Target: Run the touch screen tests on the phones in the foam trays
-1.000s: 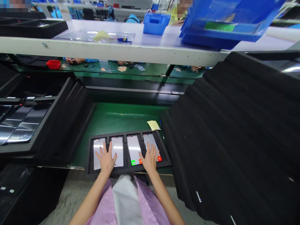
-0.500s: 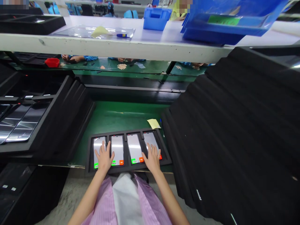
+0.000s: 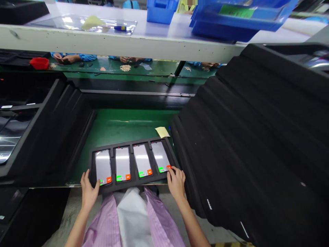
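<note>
A black foam tray (image 3: pixel 113 152) lies slightly slanted on the green bench at its front edge. Its slots hold several smartphones in a row, one (image 3: pixel 122 161) among them, screens up with green and orange stickers along the bottom. At the tray's lower left corner, my left hand (image 3: pixel 89 188) grips the edge, fingers along the outside and thumb over the front rim near the leftmost phone (image 3: pixel 103 164). My right hand (image 3: pixel 177 180) holds the lower right corner, its thumb close to the stickers of the rightmost phone (image 3: pixel 159 154). The fingertips beneath the tray are hidden.
Tall stacks of black foam trays (image 3: pixel 244 137) rise on the right, and others (image 3: pixel 51 127) on the left. A yellow paper note (image 3: pixel 162 132) lies behind the tray. Above runs a white shelf (image 3: pixel 102 44) with blue bins (image 3: pixel 223 32). Co-workers' hands (image 3: pixel 68 58) show beyond.
Both hands have moved off the phone screens, outward to the tray's left and right lower corners. The tray is tilted a little more, and the whole view has shifted slightly.
</note>
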Demonstrator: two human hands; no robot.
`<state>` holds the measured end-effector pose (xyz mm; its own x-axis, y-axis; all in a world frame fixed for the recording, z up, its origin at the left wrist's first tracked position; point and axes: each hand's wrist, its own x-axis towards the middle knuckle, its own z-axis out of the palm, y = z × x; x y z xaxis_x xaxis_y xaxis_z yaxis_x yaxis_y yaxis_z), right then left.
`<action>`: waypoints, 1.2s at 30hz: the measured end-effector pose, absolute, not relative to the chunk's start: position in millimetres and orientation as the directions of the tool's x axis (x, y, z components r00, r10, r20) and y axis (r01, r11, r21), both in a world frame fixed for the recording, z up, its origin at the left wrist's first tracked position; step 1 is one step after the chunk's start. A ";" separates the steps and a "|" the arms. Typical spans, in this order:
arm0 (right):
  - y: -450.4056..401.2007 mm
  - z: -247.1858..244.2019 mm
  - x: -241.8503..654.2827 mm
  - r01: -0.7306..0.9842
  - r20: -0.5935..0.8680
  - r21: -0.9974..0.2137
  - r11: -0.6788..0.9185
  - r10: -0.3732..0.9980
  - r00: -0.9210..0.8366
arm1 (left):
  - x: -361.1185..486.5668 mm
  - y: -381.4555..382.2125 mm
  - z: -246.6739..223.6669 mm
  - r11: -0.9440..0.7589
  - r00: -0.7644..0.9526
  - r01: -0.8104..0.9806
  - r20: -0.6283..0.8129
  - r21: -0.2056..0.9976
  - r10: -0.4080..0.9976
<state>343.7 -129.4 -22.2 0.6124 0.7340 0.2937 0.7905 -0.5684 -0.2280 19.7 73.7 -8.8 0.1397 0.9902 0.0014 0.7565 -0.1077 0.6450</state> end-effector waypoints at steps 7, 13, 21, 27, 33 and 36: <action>-125.1 -17.2 335.7 0.843 0.272 -0.165 -0.512 0.798 0.538 | 17.3 75.6 -15.2 -0.147 0.165 0.749 0.033 0.646 0.986; -121.3 -14.9 322.4 0.860 0.303 -0.150 -0.487 0.806 0.509 | 18.2 73.6 -16.7 -0.167 0.189 0.781 0.027 0.602 0.982; -98.8 -3.0 272.3 0.943 0.114 -0.212 -0.256 0.952 0.284 | 18.1 74.0 -13.7 -0.106 0.152 0.733 -0.011 0.672 0.988; -85.9 -7.7 258.6 0.946 0.076 -0.213 -0.245 0.961 0.266 | 10.7 78.8 -17.1 -0.067 0.103 0.651 0.000 0.756 0.995; -43.9 -2.0 228.6 0.969 0.070 -0.245 0.039 0.997 -0.023 | 0.9 85.2 -26.2 -0.001 0.085 0.576 -0.059 0.817 0.995; -23.7 -2.2 213.3 0.952 0.055 -0.274 0.138 0.990 -0.128 | -3.3 87.5 -27.0 0.027 0.095 0.548 -0.094 0.836 0.991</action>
